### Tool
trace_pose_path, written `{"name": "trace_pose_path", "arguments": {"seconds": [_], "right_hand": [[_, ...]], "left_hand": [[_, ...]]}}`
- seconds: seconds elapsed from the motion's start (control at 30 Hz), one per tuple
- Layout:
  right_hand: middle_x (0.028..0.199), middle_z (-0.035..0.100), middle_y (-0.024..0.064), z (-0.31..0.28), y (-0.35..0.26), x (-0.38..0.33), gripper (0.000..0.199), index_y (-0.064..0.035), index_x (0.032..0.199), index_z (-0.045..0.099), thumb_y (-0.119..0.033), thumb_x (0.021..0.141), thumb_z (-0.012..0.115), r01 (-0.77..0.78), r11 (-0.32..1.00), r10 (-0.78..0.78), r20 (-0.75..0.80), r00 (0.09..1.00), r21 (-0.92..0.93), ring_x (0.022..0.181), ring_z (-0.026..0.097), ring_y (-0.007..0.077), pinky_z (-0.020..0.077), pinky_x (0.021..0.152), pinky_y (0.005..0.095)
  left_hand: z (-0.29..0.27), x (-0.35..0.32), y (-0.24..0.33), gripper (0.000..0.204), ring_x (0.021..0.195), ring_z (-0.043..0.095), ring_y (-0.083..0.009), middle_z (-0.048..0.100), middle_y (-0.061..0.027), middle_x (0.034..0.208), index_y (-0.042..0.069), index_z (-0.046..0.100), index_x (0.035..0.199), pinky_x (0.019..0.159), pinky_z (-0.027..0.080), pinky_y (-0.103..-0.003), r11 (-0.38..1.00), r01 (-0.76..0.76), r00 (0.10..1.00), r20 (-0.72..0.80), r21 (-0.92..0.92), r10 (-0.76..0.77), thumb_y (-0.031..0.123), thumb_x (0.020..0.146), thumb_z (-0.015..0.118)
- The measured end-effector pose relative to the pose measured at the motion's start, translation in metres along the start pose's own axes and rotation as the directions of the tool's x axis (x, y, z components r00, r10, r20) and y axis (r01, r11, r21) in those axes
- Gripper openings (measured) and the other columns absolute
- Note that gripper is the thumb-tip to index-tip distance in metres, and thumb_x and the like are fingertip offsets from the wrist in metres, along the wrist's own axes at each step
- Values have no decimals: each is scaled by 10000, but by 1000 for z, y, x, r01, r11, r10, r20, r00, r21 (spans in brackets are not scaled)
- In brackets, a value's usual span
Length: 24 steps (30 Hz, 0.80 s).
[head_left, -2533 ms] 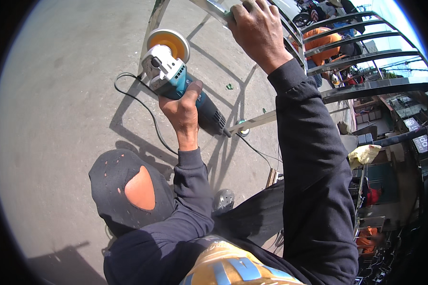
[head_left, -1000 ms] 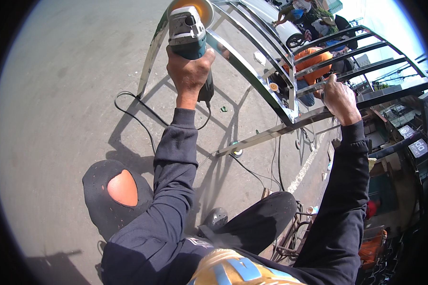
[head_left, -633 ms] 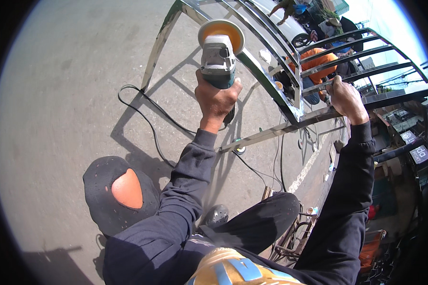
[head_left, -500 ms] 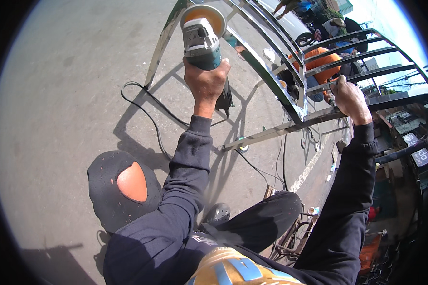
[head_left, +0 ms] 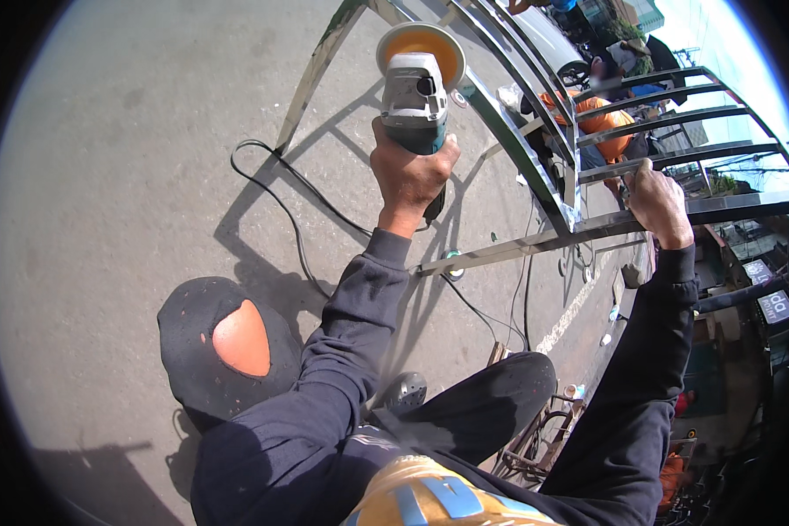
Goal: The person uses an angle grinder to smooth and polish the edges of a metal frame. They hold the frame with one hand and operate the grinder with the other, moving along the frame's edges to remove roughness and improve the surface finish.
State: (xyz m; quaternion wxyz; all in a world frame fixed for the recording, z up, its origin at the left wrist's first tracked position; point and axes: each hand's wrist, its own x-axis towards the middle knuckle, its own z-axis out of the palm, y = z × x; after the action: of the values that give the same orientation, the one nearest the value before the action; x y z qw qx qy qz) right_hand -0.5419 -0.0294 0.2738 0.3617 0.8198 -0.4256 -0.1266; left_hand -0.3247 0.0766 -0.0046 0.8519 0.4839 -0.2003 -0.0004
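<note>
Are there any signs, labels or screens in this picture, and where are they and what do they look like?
Dark sign panel: far right edge, below the metal frame; tilted rectangle, dark ground with pale lettering.
Second panel: just above it, smaller, dark with a pale area; too small to make out more.
Label on the grinder: none legible; the body is grey and teal, held in the left hand.
No packages that can be told.

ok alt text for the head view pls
Seen from above, the left hand grips an angle grinder with an orange disc against a shiny steel frame, while the right hand holds a frame bar; a black cable trails over the concrete ground.
</note>
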Motion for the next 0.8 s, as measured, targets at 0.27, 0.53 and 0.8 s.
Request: {"name": "trace_pose_path", "arguments": {"seconds": [0.27,0.53,0.8], "right_hand": [[851,701,270,1,-3,-3,294,41,1011,535,-251,980,548,-23,1000,23,-38,999,11,845,688,458,519,758,541],[806,694,261,1,-4,-4,300,42,1016,528,-256,985,537,33,999,-32,-55,998,9,801,683,456,518,724,541],[808,696,252,1,-2,-8,289,27,1007,525,-261,995,528,33,999,-34,-39,999,-5,790,677,459,512,717,550]], "left_hand": [[-15,79,-2,608,891,696,-274,663,-137,1041,-2,525,1210,865,581,-396,999,-46,993,-105,-6,45,218,700,773],[-22,23,-6,615,890,721,-268,681,-158,1076,-1,504,1212,875,593,-380,990,12,1000,27,138,-16,221,710,781],[-23,68,-1,567,877,709,-260,684,-119,1051,9,574,1168,825,599,-364,994,-31,998,-46,104,36,246,704,798]]}}
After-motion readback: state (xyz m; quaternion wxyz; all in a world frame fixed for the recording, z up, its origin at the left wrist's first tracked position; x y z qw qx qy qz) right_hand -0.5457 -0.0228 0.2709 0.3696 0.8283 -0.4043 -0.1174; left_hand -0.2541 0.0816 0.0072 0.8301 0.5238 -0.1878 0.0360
